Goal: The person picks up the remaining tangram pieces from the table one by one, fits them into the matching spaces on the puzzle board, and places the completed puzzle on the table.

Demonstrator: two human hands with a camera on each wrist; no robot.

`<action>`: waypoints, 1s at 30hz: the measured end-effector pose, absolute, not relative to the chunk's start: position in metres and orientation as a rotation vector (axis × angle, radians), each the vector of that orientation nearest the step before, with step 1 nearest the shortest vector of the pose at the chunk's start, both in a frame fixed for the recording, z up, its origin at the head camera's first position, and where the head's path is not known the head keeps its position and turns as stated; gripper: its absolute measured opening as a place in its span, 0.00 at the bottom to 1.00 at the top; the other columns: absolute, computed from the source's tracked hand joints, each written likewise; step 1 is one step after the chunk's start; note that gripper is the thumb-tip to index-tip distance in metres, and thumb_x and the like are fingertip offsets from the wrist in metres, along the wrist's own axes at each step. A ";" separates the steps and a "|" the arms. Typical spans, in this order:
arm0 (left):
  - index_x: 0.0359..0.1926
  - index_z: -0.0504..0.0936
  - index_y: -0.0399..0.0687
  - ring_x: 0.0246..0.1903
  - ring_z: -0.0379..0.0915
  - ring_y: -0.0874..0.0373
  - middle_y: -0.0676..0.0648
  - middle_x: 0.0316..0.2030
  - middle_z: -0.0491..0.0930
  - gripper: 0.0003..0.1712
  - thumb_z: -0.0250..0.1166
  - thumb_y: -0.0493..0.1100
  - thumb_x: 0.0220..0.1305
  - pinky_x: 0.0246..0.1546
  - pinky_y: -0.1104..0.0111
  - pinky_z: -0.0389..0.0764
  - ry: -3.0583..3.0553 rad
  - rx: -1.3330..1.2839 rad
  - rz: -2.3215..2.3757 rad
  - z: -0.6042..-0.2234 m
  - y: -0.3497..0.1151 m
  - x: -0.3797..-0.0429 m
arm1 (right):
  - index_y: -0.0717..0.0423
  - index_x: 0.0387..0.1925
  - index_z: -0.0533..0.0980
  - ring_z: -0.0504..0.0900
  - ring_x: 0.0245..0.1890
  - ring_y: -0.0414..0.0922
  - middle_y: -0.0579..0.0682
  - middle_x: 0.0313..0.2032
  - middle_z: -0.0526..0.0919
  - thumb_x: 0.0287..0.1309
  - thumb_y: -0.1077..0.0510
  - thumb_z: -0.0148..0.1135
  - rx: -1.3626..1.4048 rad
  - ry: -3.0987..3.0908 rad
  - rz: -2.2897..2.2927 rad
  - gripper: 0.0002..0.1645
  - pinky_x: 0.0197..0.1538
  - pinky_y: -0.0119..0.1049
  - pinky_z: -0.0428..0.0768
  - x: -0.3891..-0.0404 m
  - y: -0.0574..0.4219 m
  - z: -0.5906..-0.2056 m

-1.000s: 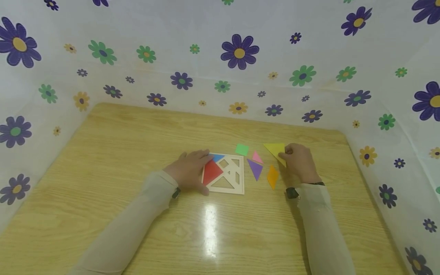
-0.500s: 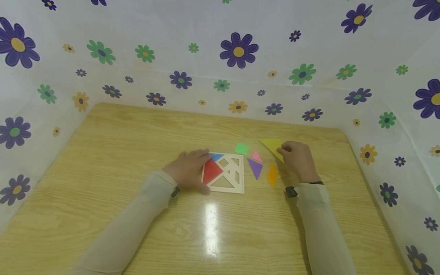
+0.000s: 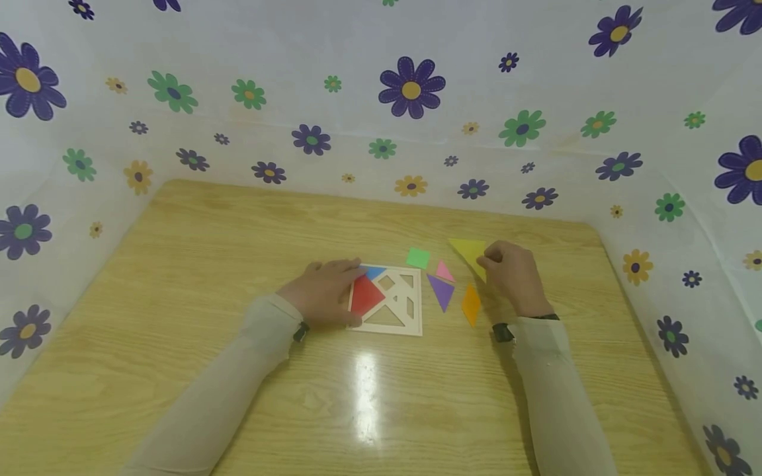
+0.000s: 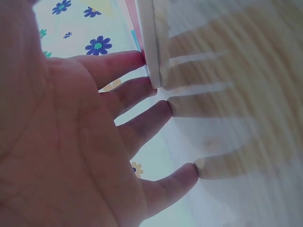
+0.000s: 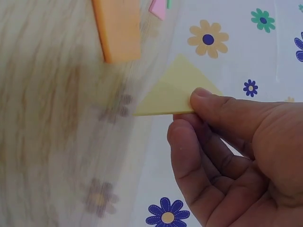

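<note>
My right hand (image 3: 514,281) pinches a yellow triangle tangram piece (image 3: 467,248) between thumb and curled fingers. In the right wrist view the triangle (image 5: 173,92) is lifted off the table, tilted. My left hand (image 3: 321,294) rests along the left side of a pale tangram board (image 3: 418,301), fingers spread. The left wrist view shows its fairly straight fingertips at the board's edge (image 4: 150,47) and on the tabletop. A red piece (image 3: 365,296) and a blue piece (image 3: 375,272) sit in the board, partly covered by that hand; several other cut-outs hold nothing.
Between the board and my right hand lie a green piece (image 3: 418,258), a pink triangle (image 3: 444,271), a purple triangle (image 3: 441,291) and an orange parallelogram (image 3: 471,305). A flowered sheet (image 3: 357,106) stands around the wooden table (image 3: 268,410).
My right hand has shifted slightly left and toward the back with the yellow triangle. My left hand stays at the board, and the loose pieces lie as before.
</note>
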State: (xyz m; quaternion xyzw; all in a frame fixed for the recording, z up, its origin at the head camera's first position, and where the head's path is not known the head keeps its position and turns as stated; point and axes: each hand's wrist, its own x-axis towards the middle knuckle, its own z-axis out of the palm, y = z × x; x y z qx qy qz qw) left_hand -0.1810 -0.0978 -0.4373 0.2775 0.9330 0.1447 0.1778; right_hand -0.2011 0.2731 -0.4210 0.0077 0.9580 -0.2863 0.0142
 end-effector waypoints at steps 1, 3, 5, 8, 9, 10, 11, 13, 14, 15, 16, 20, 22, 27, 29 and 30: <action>0.82 0.57 0.56 0.80 0.48 0.48 0.49 0.81 0.52 0.58 0.71 0.68 0.56 0.76 0.42 0.52 2.637 0.784 0.406 -0.438 -0.098 -0.181 | 0.65 0.48 0.82 0.82 0.39 0.55 0.62 0.43 0.87 0.72 0.55 0.62 0.016 2.983 -0.890 0.15 0.46 0.51 0.82 -0.201 0.273 -0.421; 0.82 0.56 0.57 0.80 0.47 0.49 0.50 0.82 0.51 0.62 0.73 0.69 0.53 0.76 0.43 0.51 2.630 0.778 0.397 -0.439 -0.098 -0.182 | 0.65 0.47 0.84 0.83 0.39 0.55 0.62 0.43 0.88 0.72 0.55 0.62 -0.003 2.984 -0.877 0.16 0.46 0.51 0.82 -0.201 0.273 -0.421; 0.83 0.54 0.56 0.80 0.46 0.49 0.50 0.82 0.50 0.64 0.74 0.70 0.51 0.76 0.43 0.50 2.620 0.776 0.397 -0.441 -0.098 -0.183 | 0.66 0.48 0.85 0.83 0.41 0.56 0.63 0.44 0.88 0.72 0.55 0.62 -0.015 2.987 -0.857 0.17 0.47 0.52 0.83 -0.202 0.272 -0.420; 0.83 0.54 0.56 0.80 0.45 0.49 0.50 0.82 0.50 0.64 0.74 0.69 0.52 0.76 0.43 0.50 2.616 0.773 0.402 -0.441 -0.099 -0.184 | 0.66 0.49 0.85 0.84 0.44 0.58 0.64 0.46 0.88 0.72 0.55 0.62 -0.029 2.998 -0.838 0.18 0.50 0.54 0.82 -0.202 0.272 -0.421; 0.82 0.55 0.56 0.80 0.46 0.50 0.50 0.82 0.51 0.62 0.73 0.69 0.53 0.76 0.42 0.50 2.618 0.775 0.404 -0.441 -0.100 -0.184 | 0.67 0.50 0.84 0.84 0.45 0.58 0.64 0.47 0.88 0.72 0.55 0.62 -0.030 3.002 -0.837 0.18 0.50 0.55 0.82 -0.202 0.272 -0.420; 0.82 0.55 0.56 0.80 0.46 0.50 0.50 0.82 0.51 0.61 0.73 0.68 0.54 0.76 0.42 0.51 2.620 0.776 0.404 -0.441 -0.100 -0.184 | 0.67 0.50 0.84 0.84 0.46 0.59 0.64 0.47 0.88 0.72 0.55 0.61 -0.032 3.004 -0.839 0.18 0.51 0.55 0.82 -0.202 0.271 -0.420; 0.82 0.56 0.56 0.80 0.47 0.50 0.50 0.81 0.52 0.59 0.72 0.68 0.56 0.76 0.43 0.51 2.623 0.777 0.405 -0.441 -0.100 -0.184 | 0.67 0.50 0.84 0.84 0.46 0.59 0.64 0.47 0.88 0.73 0.55 0.61 -0.036 3.006 -0.841 0.18 0.52 0.55 0.82 -0.201 0.271 -0.420; 0.82 0.57 0.56 0.80 0.48 0.51 0.51 0.81 0.52 0.57 0.71 0.66 0.58 0.75 0.43 0.52 2.628 0.778 0.405 -0.441 -0.100 -0.184 | 0.67 0.51 0.83 0.84 0.46 0.59 0.64 0.47 0.88 0.73 0.56 0.61 -0.039 3.010 -0.843 0.18 0.52 0.56 0.82 -0.201 0.270 -0.420; 0.82 0.57 0.56 0.80 0.48 0.51 0.51 0.81 0.53 0.56 0.71 0.66 0.58 0.75 0.43 0.52 2.629 0.780 0.406 -0.441 -0.100 -0.184 | 0.67 0.51 0.83 0.84 0.46 0.59 0.64 0.47 0.88 0.73 0.55 0.61 -0.036 3.011 -0.844 0.18 0.52 0.56 0.82 -0.201 0.269 -0.419; 0.82 0.57 0.56 0.80 0.48 0.50 0.51 0.81 0.53 0.56 0.70 0.66 0.59 0.75 0.43 0.52 2.630 0.781 0.405 -0.441 -0.101 -0.184 | 0.67 0.51 0.83 0.84 0.46 0.58 0.64 0.47 0.88 0.73 0.55 0.60 -0.035 3.010 -0.844 0.18 0.52 0.55 0.82 -0.201 0.269 -0.419; 0.82 0.57 0.56 0.80 0.48 0.50 0.50 0.81 0.53 0.56 0.70 0.66 0.59 0.75 0.43 0.52 2.628 0.782 0.407 -0.441 -0.100 -0.184 | 0.66 0.51 0.83 0.84 0.45 0.58 0.64 0.47 0.88 0.74 0.55 0.60 -0.035 3.007 -0.846 0.18 0.52 0.55 0.82 -0.201 0.268 -0.419; 0.82 0.56 0.56 0.80 0.47 0.50 0.50 0.81 0.52 0.58 0.71 0.68 0.57 0.75 0.43 0.51 2.620 0.783 0.405 -0.439 -0.101 -0.185 | 0.65 0.51 0.83 0.82 0.42 0.55 0.62 0.46 0.88 0.74 0.55 0.60 -0.031 2.990 -0.857 0.17 0.48 0.52 0.81 -0.200 0.265 -0.416; 0.82 0.55 0.56 0.80 0.46 0.49 0.50 0.82 0.51 0.61 0.72 0.69 0.55 0.75 0.43 0.51 2.613 0.779 0.406 -0.439 -0.101 -0.185 | 0.65 0.50 0.83 0.81 0.40 0.54 0.61 0.44 0.88 0.74 0.54 0.60 -0.034 2.977 -0.865 0.17 0.46 0.50 0.80 -0.199 0.263 -0.413; 0.83 0.53 0.55 0.80 0.45 0.49 0.50 0.82 0.50 0.67 0.76 0.69 0.49 0.76 0.43 0.49 2.601 0.771 0.403 -0.440 -0.100 -0.186 | 0.64 0.48 0.83 0.80 0.37 0.52 0.60 0.42 0.88 0.74 0.54 0.60 -0.046 2.965 -0.875 0.16 0.44 0.46 0.79 -0.197 0.258 -0.410; 0.83 0.53 0.55 0.80 0.45 0.49 0.50 0.82 0.50 0.67 0.76 0.69 0.48 0.76 0.43 0.50 2.601 0.769 0.401 -0.441 -0.100 -0.186 | 0.64 0.48 0.84 0.79 0.37 0.52 0.60 0.42 0.88 0.74 0.54 0.60 -0.059 2.972 -0.878 0.16 0.43 0.46 0.79 -0.196 0.257 -0.408; 0.83 0.53 0.55 0.80 0.45 0.49 0.50 0.82 0.50 0.67 0.76 0.69 0.48 0.76 0.43 0.50 2.601 0.769 0.402 -0.442 -0.100 -0.186 | 0.64 0.48 0.84 0.79 0.37 0.52 0.60 0.42 0.88 0.74 0.54 0.60 -0.068 2.976 -0.879 0.16 0.43 0.45 0.79 -0.195 0.256 -0.408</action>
